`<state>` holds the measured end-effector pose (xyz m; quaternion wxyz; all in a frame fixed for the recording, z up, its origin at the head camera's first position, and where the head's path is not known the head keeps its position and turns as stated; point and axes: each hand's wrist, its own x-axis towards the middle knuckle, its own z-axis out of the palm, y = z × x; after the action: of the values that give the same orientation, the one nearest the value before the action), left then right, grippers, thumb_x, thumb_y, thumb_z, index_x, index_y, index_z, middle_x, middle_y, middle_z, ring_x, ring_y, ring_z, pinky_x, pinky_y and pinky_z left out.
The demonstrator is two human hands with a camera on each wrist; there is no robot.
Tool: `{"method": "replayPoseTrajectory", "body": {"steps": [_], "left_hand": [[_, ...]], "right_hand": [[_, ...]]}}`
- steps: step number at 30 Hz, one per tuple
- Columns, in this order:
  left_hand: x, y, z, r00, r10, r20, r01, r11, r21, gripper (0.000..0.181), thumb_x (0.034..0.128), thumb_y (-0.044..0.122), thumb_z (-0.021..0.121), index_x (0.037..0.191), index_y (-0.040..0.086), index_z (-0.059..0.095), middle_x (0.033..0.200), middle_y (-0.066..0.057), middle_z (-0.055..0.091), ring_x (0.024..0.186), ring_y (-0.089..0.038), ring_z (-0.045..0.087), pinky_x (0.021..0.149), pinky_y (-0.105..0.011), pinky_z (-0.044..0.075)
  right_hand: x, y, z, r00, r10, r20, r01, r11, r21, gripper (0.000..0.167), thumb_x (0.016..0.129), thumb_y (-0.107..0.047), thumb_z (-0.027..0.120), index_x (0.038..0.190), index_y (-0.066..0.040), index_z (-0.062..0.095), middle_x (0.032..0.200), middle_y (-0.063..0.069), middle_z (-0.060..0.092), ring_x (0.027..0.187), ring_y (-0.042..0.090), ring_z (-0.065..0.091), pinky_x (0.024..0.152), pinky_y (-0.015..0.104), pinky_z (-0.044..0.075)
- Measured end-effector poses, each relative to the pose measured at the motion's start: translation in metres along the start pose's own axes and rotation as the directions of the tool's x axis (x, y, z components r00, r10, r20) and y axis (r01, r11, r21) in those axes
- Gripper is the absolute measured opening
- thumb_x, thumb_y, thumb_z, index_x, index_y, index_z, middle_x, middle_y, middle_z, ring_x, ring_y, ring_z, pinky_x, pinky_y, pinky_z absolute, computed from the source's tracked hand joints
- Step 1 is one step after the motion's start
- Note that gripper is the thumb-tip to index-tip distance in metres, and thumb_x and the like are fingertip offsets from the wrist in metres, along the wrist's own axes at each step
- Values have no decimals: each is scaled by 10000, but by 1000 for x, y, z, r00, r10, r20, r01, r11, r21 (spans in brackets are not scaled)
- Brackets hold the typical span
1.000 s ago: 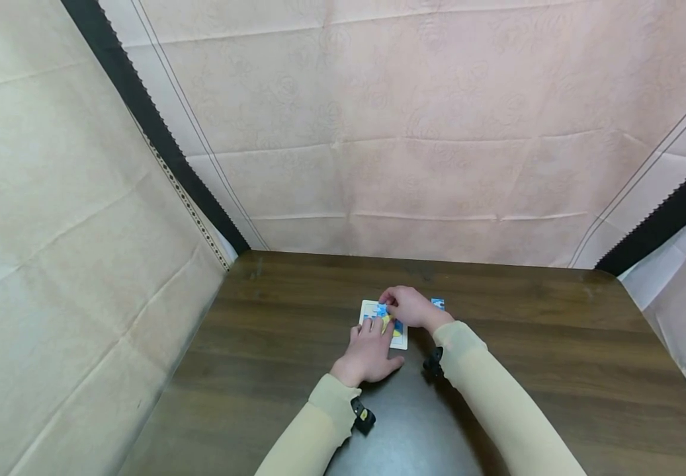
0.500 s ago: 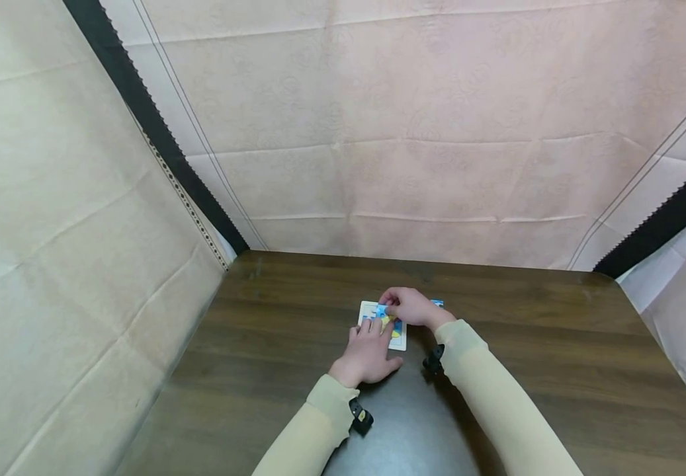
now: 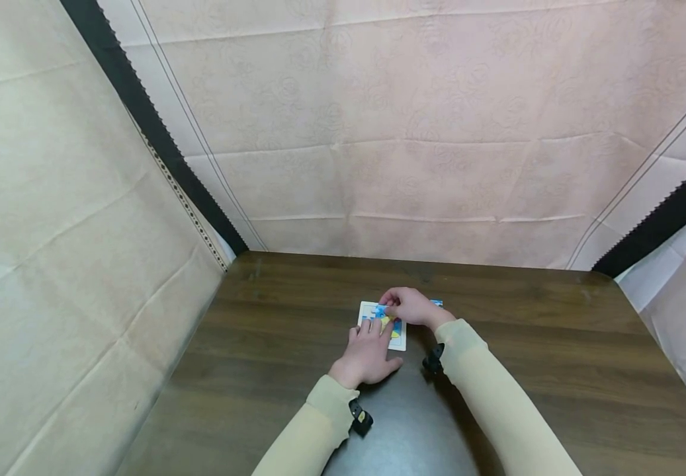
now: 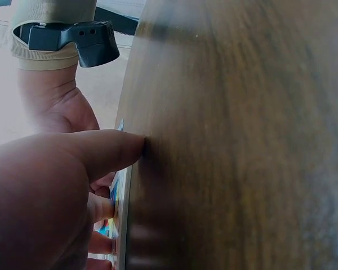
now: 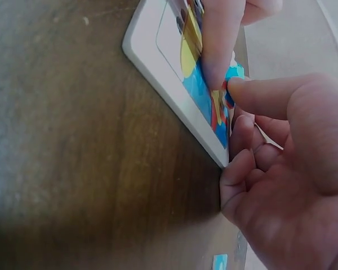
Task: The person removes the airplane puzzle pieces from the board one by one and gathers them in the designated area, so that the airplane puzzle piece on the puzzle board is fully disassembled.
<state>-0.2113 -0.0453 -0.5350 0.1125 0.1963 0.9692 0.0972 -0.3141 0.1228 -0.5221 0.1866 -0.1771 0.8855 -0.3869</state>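
A white-rimmed puzzle board [image 3: 399,344] with blue and yellow pieces lies flat on the table under both hands; its pale rim [image 5: 174,107] fills the middle of the right wrist view. My left hand [image 3: 366,356] rests palm down with straight fingertips on the board, its thumb [image 4: 115,151] touching the tabletop. My right hand [image 3: 412,308] pinches a small blue and red piece [image 5: 232,84] between thumb and fingers over the board, right beside a left fingertip. The piece's far side is hidden by the fingers.
Just behind the right hand lies another blue piece [image 3: 437,302], seen also as a blue bit [image 5: 219,262] low in the right wrist view. Pale cloth walls [image 3: 426,165] rise behind the brown table [image 3: 295,330] and at its sides.
Compared with a second ago, the board and both hands appear very slightly shifted in the head view, and less of the loose blue piece shows past the right hand. Both hands keep their poses.
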Motion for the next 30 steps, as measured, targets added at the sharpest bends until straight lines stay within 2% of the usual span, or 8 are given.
{"method": "replayPoseTrajectory", "body": {"steps": [11, 22, 30], "left_hand": [[-6, 1, -2, 1000, 11, -23, -11, 1000, 14, 863, 1005, 602, 656, 1678, 147, 362, 1575, -99, 420, 1373, -310, 371, 1116, -541, 363], [-3, 7, -2, 999, 19, -34, -18, 1000, 3, 853, 1009, 599, 654, 1674, 149, 369, 1523, -92, 444, 1366, -311, 369, 1108, -534, 363], [-4, 3, 0, 999, 10, -43, -9, 1000, 18, 856, 996, 603, 668, 1661, 138, 395, 1460, -97, 461, 1314, -307, 382, 1088, -528, 375]], "right_hand": [[-1, 3, 0, 1000, 7, -12, -7, 1000, -7, 159, 1035, -206, 713, 1168, -119, 700, 1063, 38, 660, 997, 240, 595, 967, 458, 524], [-8, 1, -7, 999, 12, -31, -12, 1000, 1, 149, 1046, -185, 708, 1176, -113, 715, 1056, 36, 667, 996, 240, 592, 964, 465, 519], [0, 7, 0, 1000, 4, -30, -4, 1000, 6, 146, 1043, -228, 715, 1144, -124, 695, 1060, 32, 656, 993, 233, 592, 960, 449, 518]]}}
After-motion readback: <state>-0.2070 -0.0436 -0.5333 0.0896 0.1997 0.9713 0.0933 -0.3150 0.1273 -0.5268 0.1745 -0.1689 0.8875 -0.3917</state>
